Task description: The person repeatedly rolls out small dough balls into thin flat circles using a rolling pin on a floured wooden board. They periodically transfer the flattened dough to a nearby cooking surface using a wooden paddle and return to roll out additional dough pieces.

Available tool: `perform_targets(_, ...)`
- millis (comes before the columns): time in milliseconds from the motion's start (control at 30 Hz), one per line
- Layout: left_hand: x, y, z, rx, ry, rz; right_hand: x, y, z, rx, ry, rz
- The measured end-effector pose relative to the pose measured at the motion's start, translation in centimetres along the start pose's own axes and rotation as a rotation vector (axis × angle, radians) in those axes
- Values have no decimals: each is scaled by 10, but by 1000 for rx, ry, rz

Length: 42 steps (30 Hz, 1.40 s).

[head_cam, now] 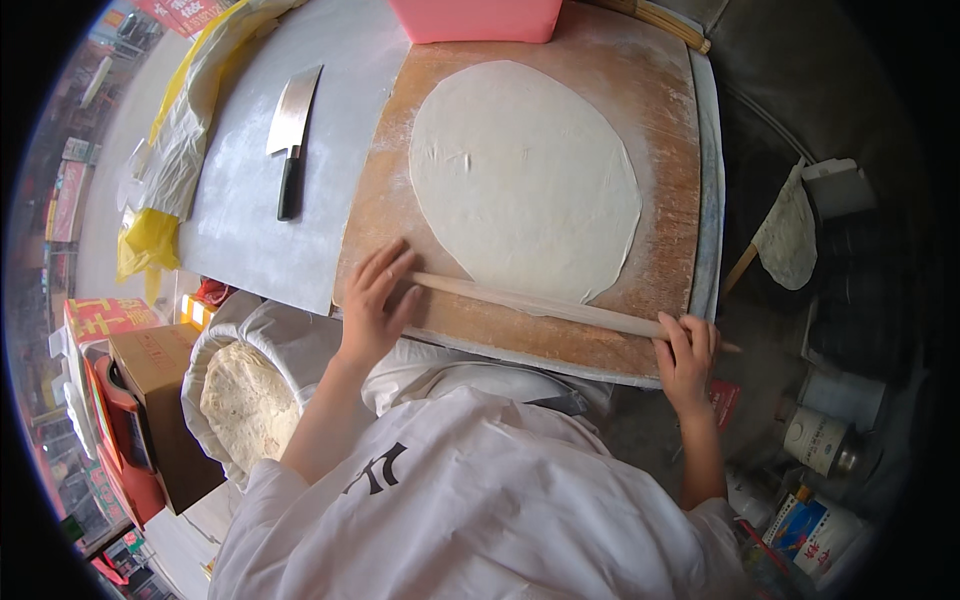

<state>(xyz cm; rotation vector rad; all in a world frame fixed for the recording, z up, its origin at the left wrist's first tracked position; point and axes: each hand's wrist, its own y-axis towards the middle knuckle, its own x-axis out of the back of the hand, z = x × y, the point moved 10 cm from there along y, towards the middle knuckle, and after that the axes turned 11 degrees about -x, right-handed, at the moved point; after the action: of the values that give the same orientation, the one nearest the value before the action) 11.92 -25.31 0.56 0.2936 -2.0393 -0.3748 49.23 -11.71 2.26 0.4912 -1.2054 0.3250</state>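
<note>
A large, thin sheet of dough (525,180) lies flat on a floured wooden board (667,225). Across its near edge rests a long wooden rolling pin (540,301), slanting down to the right. My right hand (688,360) has its fingers curled over the pin's right end, whose tip pokes out beyond the hand. At the pin's left end is my left hand (379,300), its fingers spread and the thumb apart; no grip on the pin shows there. A cleaver (294,135) with a black handle lies on the grey metal surface to the left of the board.
A pink plastic container (476,19) stands at the board's far edge, a bundle of sticks (660,22) at the far right corner. Beside my left forearm is a cloth-lined container of dough (247,397). A cardboard box (165,405) stands left of it. Crumpled plastic sheeting (180,142) borders the metal surface.
</note>
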Motion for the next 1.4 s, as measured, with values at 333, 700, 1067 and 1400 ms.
perform_targets(333,-69,67,49,906,-1297,-258,-47,12,111,-146,197,0)
perform_targets(700,-57,81,-23,-499,80,396,-29,-21,120,-81,402,-19)
perform_targets(1067,-131,233,-187,-316,-604,218,-26,108,-51,-190,-90,-351)
perform_targets(1400,-5,48,4,-95,184,177,3,71,19,38,7,-35)
